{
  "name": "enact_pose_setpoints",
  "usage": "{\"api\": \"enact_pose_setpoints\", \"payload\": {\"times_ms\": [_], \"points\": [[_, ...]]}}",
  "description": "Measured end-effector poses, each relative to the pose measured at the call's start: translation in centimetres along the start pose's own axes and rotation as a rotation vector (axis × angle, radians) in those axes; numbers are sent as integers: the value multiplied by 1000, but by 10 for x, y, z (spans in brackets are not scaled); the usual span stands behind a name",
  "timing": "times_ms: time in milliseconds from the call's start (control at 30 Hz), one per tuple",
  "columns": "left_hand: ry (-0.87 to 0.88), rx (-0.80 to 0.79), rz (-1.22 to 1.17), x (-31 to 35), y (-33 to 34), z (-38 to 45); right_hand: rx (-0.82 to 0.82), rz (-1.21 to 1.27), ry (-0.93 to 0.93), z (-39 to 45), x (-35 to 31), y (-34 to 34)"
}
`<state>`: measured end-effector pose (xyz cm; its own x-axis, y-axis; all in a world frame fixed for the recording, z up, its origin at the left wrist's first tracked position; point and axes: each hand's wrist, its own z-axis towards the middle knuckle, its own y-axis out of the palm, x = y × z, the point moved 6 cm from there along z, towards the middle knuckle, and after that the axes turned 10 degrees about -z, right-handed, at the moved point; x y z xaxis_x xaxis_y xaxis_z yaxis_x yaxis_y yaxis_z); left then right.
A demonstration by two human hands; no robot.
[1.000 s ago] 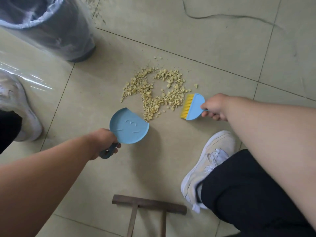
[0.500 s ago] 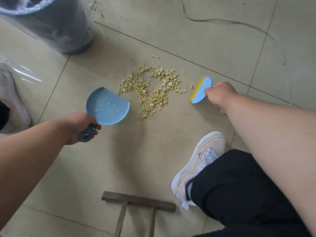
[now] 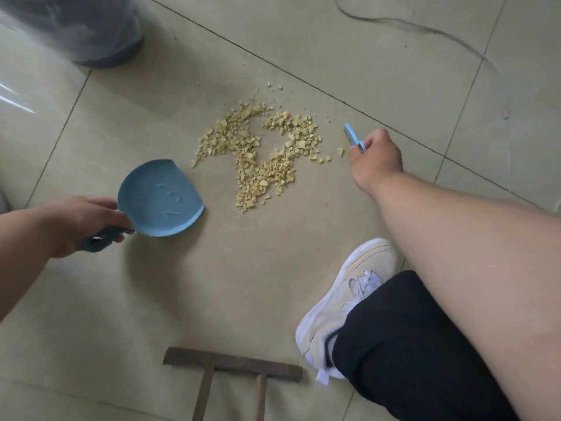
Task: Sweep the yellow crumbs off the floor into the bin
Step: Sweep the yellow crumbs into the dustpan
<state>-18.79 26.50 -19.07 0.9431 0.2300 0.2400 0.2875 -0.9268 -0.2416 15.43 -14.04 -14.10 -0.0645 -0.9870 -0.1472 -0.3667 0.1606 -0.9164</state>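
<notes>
A loose pile of yellow crumbs (image 3: pixel 261 153) lies on the beige tiled floor. My left hand (image 3: pixel 82 223) grips the dark handle of a blue dustpan (image 3: pixel 161 199), which lies left of the pile with its flat lip towards the crumbs and a small gap between them. My right hand (image 3: pixel 375 159) grips a small blue brush (image 3: pixel 352 135) just right of the pile; the brush is seen edge-on and its bristles are hidden. The dark bin (image 3: pixel 91 28) with a clear plastic liner stands at the top left.
My white shoe (image 3: pixel 343 302) and black trouser leg (image 3: pixel 409 354) are at the lower right. A dark wooden frame (image 3: pixel 230 367) lies on the floor near the bottom edge. A thin cable (image 3: pixel 425 28) runs across the tiles at the top right.
The dustpan has turned so its lip points right at the pile. The brush has turned edge-on, and its yellow bristles no longer show. The view has shifted slightly.
</notes>
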Motion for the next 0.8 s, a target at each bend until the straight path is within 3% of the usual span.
{"api": "enact_pose_setpoints", "payload": {"times_ms": [300,433,633,800], "points": [[43,-83,141,38,1,24,-47,-106,-294,-38,-76,52],[90,-80,179,46,-3,22,-84,-57,-342,-55,-102,59],[191,3,213,38,-25,19,3,2,-223,-56,-85,27],[203,53,201,18,-41,24,49,5,37,-32,-33,-4]]}}
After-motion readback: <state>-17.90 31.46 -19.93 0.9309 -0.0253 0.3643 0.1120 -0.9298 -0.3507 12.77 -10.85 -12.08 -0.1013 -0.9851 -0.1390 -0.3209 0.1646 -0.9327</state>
